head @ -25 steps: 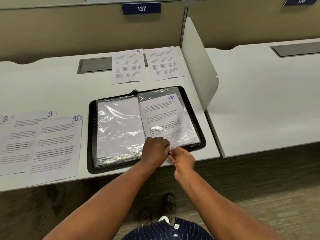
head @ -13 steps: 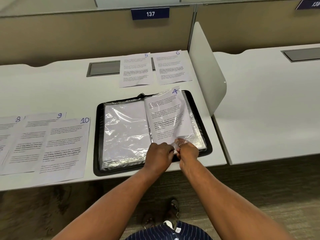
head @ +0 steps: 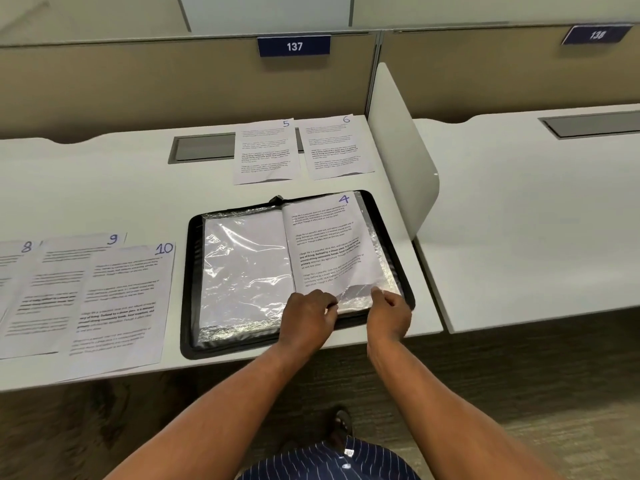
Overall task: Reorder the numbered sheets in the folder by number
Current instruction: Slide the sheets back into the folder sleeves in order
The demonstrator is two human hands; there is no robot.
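Folder: the black folder [head: 189, 271] lies open and flat on the white desk [head: 104, 181], near its front edge, straight ahead of me.
Left page: a clear sleeve with a blank-looking white page under crinkled, shiny plastic [head: 242, 265].
Sheet 4: sheet 4 [head: 325, 244] lies on the right half of the folder, number at the far right corner. Its near right corner is curled up off the page below.
Right sleeve: the right-hand sleeve [head: 387, 268] shows as a shiny strip along the sheet's right edge and beneath the lifted corner. I cannot tell how much of the sheet sits inside it.
Left hand: my left hand [head: 308, 318] rests on the folder's near edge by the spine, fingers curled, thumb and fingers pinching the near edge of the right-hand sleeve.
Right hand: my right hand [head: 389, 315] is at the folder's near right corner, fingers bent, one fingertip touching the lifted corner. I cannot tell whether it grips anything.
Sheets beyond the folder: sheet 5 [head: 265, 150] and sheet 6 [head: 337, 147] lie side by side, sheet 5 partly over a grey hatch [head: 202, 147].
Sheets to my left: sheet 8 [head: 14, 271], sheet 9 [head: 69, 268] and sheet 10 [head: 121, 299] overlap in a row, 10 uppermost and nearest the folder.
Surroundings: a white divider [head: 398, 150] stands just right of the folder; a blue plate [head: 293, 46] reads 137.
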